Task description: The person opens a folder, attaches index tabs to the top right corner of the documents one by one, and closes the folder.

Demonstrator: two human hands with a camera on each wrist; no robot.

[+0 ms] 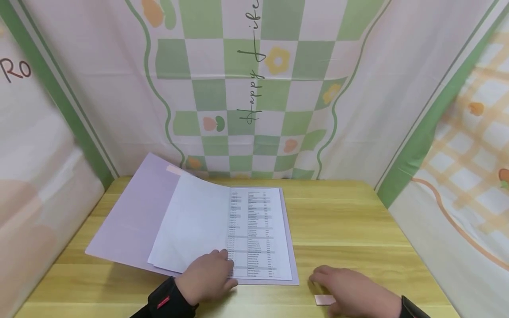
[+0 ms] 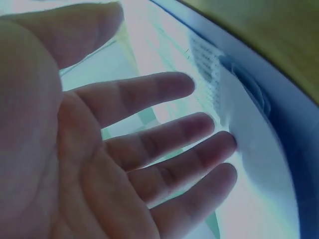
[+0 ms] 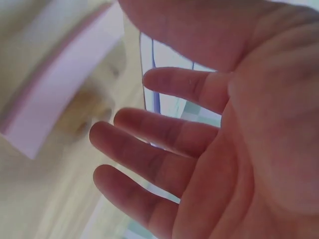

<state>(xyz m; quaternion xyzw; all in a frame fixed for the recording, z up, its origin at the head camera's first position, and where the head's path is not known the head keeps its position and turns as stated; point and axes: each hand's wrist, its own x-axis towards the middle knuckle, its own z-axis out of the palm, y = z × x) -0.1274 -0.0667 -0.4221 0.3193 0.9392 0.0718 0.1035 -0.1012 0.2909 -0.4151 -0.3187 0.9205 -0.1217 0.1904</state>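
While the head view half-hides the pale strip point(image 3: 70, 77), the right wrist's shows more — both hands point(image 1: 208, 274) point(image 1: 351, 289) (fingers extended) are released.

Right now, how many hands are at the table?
2. The left hand is at the lower edge of the papers in the open folder; the right hand is by the pale strip on the table.

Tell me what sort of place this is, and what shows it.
Probably an indoor desk space screened off with fabric: a wood-grain tabletop, patterned cloth behind it and at both sides, and an open lilac folder with a printed sheet.
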